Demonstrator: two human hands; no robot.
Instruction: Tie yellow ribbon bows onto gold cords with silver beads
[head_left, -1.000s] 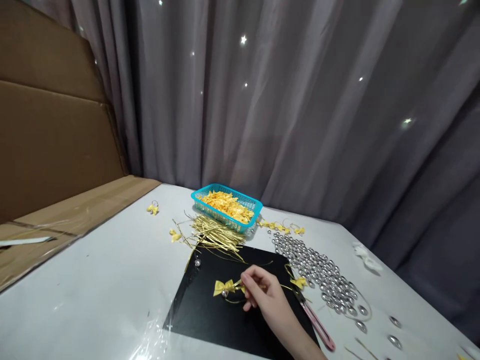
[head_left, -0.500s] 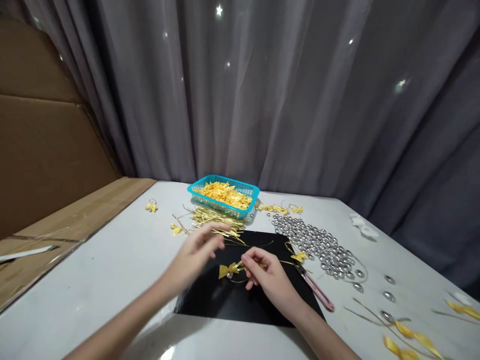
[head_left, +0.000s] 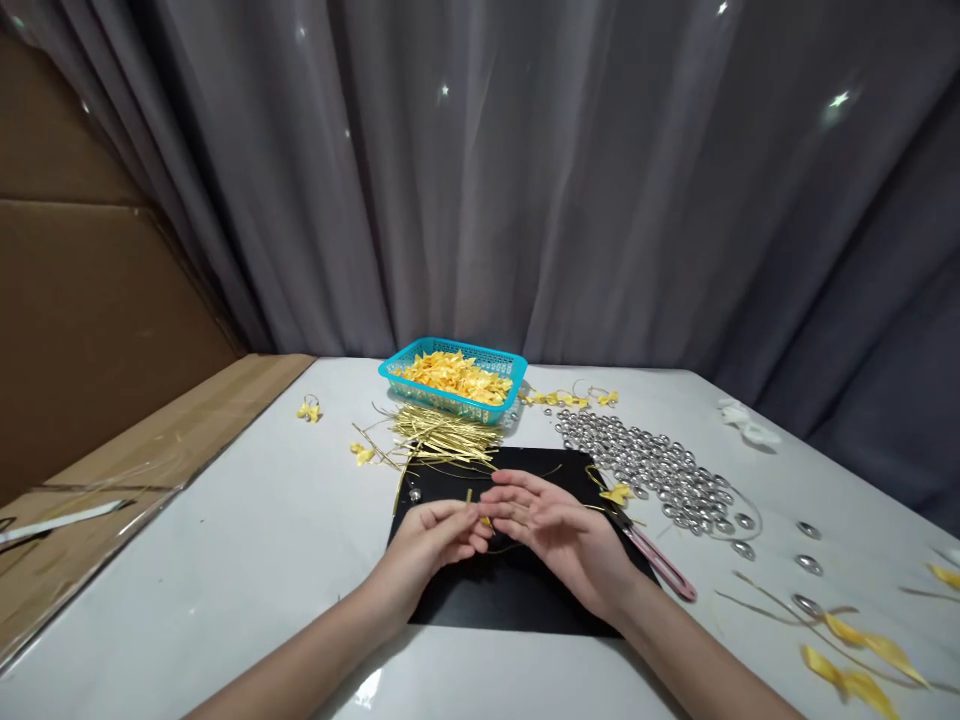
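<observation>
Gold tie pinched above the black mat

In the head view, a gold tie (head_left: 469, 495) is pinched by the left hand (head_left: 431, 548) over the black mat (head_left: 517, 605); a yellow piece between the fingertips is mostly hidden. The right hand (head_left: 570, 540) is held with fingers stretched and palm exposed; whether the tie is touched by it cannot be told. The mat's right edge is crossed by one pink-handled cutter (head_left: 664, 565) and one yellow bow (head_left: 619, 494). Broad room is left on the white table (head_left: 255, 560) between mat and cardboard (head_left: 97, 320). One blue basket (head_left: 517, 378) and one bundle of gold ties (head_left: 442, 432) are seen behind; the heaped silver bells (head_left: 652, 465) cannot be counted.
</observation>
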